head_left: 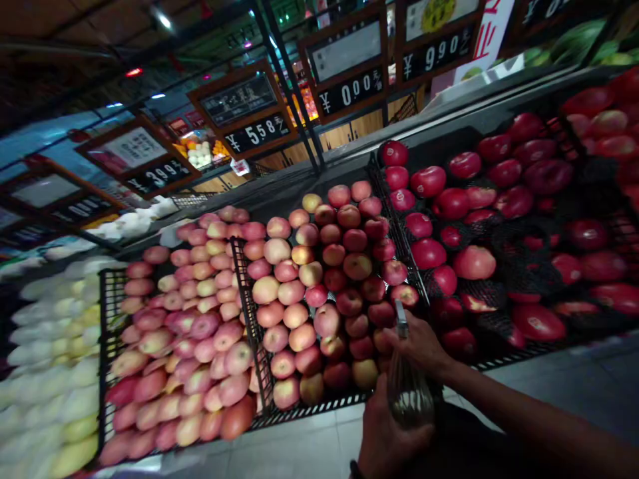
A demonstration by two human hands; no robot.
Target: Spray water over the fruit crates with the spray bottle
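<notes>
Two bare hands at the near edge of a supermarket fruit display. The right hand (418,347) enters from the right, its fingers curled closed around the upper part of a clear container (408,396); whether this is a bottle or a gathered plastic bag cannot be told. A narrow grey tip (401,318) projects above the right hand. The left hand (392,436), wearing a dark wristband (355,470), is nearly closed around the lower part of the same container and has hold of it from below. The container stands roughly upright between the two hands, just in front of the near rim of the central black wire crate (349,399).

Central crate: pink-and-yellow apples (319,279), packed closely, with the nearest lying just beside the right hand. Left crate: paler pink apples (184,339), separated from the central crate by a black wire divider (247,319). Right section: deep red apples (499,226) in dark netting. Far left: pale fruit in white foam sleeves (50,346). Far side: wood-framed price boards, including ¥5.58 (257,133) and ¥9.90 (439,56). Near side: a grey tiled floor (309,452) runs along the display.
</notes>
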